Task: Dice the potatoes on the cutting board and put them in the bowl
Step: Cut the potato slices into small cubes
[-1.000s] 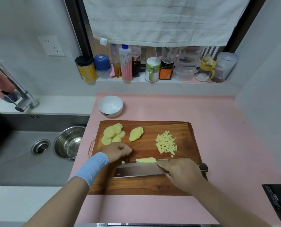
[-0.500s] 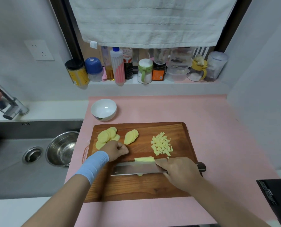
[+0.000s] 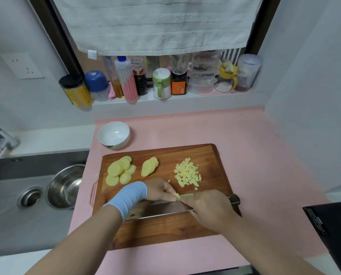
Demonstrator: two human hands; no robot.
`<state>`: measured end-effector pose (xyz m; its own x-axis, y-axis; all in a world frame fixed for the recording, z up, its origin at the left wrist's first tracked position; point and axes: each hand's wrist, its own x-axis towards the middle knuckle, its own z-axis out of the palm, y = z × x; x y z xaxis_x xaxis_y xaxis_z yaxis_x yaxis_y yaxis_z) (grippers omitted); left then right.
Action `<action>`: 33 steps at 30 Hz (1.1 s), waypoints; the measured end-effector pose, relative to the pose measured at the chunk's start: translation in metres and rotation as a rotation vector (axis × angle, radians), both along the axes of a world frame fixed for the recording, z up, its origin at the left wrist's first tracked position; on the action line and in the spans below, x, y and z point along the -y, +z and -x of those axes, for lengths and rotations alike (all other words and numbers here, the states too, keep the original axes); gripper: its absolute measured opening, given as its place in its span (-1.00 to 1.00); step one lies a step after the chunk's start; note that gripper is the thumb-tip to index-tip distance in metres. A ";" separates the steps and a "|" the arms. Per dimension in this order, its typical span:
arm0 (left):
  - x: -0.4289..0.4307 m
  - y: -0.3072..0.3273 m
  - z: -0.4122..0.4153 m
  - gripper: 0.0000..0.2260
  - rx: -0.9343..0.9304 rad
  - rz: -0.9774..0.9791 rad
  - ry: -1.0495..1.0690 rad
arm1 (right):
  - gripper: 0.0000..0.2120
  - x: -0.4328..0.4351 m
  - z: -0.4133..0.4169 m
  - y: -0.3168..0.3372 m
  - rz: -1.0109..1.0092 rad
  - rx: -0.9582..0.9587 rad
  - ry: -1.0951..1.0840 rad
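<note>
Pink tabletop (image 3: 255, 155): brown wooden cutting board (image 3: 211, 167); left hand (image 3: 157, 190) pinches pale potato strips (image 3: 182, 195); right hand (image 3: 209, 209) grips steel cleaver (image 3: 161, 210).

cutting board (image 3: 165, 233): red-brown, wood grain
potato slices (image 3: 118, 171): pale yellow
diced potato (image 3: 187, 173): pale yellow
potato strips (image 3: 182, 195): pale yellow
bowl (image 3: 114, 133): white, dark mark outside
table (image 3: 255, 155): pink
knife (image 3: 161, 210): silver blade, dark handle
wristband (image 3: 128, 197): light blue
towel (image 3: 161, 24): white, ribbed
squeeze bottle (image 3: 125, 80): white, pink stripes, blue cap
jar (image 3: 76, 90): yellow, black lid
</note>
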<state>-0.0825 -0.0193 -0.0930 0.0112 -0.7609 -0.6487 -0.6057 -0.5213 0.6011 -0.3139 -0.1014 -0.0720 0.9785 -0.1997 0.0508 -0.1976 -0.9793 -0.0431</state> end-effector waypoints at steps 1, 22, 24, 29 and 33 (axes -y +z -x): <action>-0.002 -0.001 0.000 -0.77 -0.022 0.024 0.033 | -0.64 0.001 0.000 0.001 -0.005 0.004 0.002; -0.055 -0.029 -0.011 -0.74 0.435 0.406 0.061 | -0.68 0.005 -0.002 0.023 -0.747 0.006 -0.682; -0.056 -0.036 -0.002 -0.66 0.469 0.462 0.050 | -0.67 -0.001 -0.007 0.026 -0.769 0.018 -0.703; -0.073 -0.044 0.006 -0.32 0.491 0.489 -0.010 | -0.66 -0.015 -0.008 0.024 -0.790 0.022 -0.765; -0.078 -0.049 0.018 -0.53 0.546 0.535 0.137 | -0.64 -0.027 -0.006 0.024 -0.768 -0.016 -0.767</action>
<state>-0.1004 0.0590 -0.1421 0.3402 -0.9378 -0.0693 -0.8394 -0.3360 0.4272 -0.3077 -0.0749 -0.0478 0.5789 -0.7316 -0.3602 -0.7514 -0.3070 -0.5840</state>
